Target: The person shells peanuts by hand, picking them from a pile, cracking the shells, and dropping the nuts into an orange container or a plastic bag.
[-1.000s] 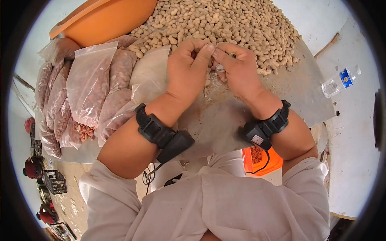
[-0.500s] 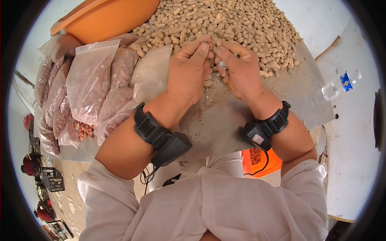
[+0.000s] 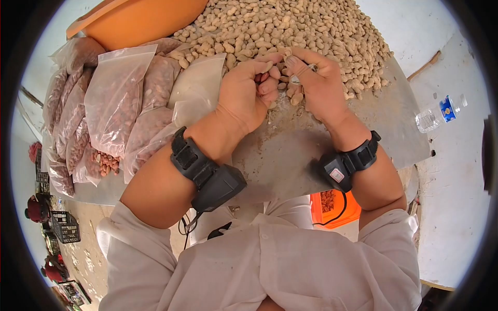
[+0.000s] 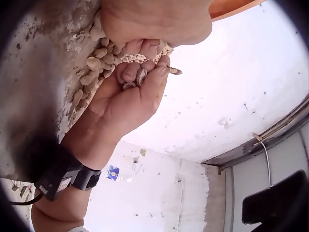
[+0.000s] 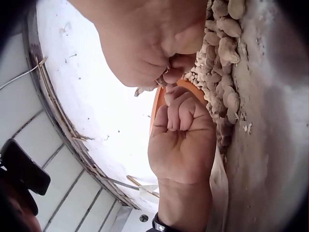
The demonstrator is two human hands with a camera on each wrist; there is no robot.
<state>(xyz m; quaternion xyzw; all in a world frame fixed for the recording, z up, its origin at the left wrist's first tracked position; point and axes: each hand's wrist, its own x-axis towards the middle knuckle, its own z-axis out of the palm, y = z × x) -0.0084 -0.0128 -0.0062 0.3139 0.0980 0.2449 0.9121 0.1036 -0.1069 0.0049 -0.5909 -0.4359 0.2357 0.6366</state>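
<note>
Over the near edge of a heap of peanuts (image 3: 301, 26), the two hands meet at their fingertips. The left hand (image 3: 241, 96) curls its fingers round several reddish peanut kernels (image 3: 263, 78), thumb towards the right hand. Between its thumb and fingers the right hand (image 3: 324, 85) pinches a peanut shell (image 3: 288, 52), and a ring shows on one finger. In the left wrist view a shell piece (image 4: 175, 71) sticks out past the right hand's thumb (image 4: 130, 99). The right wrist view shows the left hand's curled fingers (image 5: 181, 113), with a shell (image 5: 144, 90) beside the right hand's fingertips.
Clear bags of kernels (image 3: 116, 103) lie left of the hands, with loose kernels (image 3: 108, 164) by them. An orange basin (image 3: 135, 23) stands behind the bags. A plastic bottle (image 3: 436, 114) is at the right, and an orange container (image 3: 340, 210) sits below the table's edge.
The hands have shifted slightly right, and the left hand has turned so the kernels in its fingers show. The right hand's fingertips now have a shell between them.
</note>
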